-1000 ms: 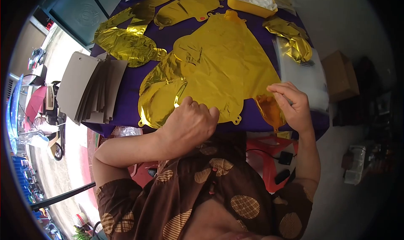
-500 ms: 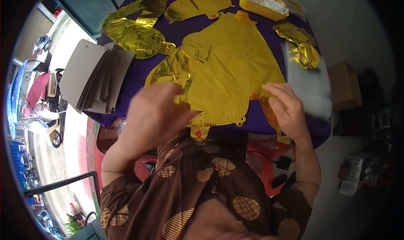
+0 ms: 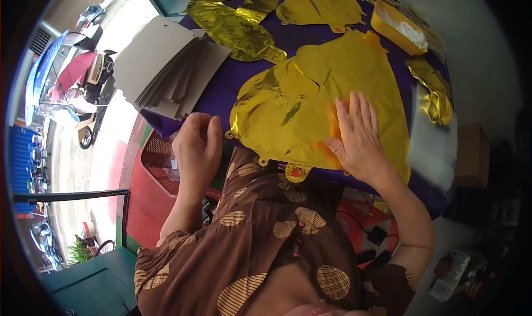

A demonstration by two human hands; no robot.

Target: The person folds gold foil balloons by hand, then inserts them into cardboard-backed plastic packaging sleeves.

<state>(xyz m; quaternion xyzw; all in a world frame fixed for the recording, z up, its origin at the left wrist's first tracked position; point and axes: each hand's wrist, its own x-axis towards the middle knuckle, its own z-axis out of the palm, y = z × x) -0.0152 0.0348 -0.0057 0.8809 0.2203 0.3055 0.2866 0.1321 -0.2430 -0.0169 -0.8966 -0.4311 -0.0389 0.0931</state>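
A large flat golden foil balloon (image 3: 277, 116) lies on the purple tablecloth (image 3: 213, 97), its front tabs hanging at the table's near edge. My right hand (image 3: 360, 136) rests flat on the foil, fingers stretched and together, over an orange patch. Off the balloon's left side, above the table's near edge, my left hand (image 3: 198, 144) is curled with its fingers closed; whether anything is inside is hidden. A red spot shows on the balloon's front tab.
Grey-brown cards (image 3: 155, 61) stand stacked at the left. More gold foil (image 3: 235, 30) lies at the back. A yellow tray (image 3: 396, 27) with white items, crumpled foil (image 3: 435, 91) and clear plastic are at the right. A red basket (image 3: 158, 163) sits below left.
The view has shifted, so the table appears farther right. My right hand has moved from the foil's right edge onto its surface and flattened. My left hand has moved off the foil to its left.
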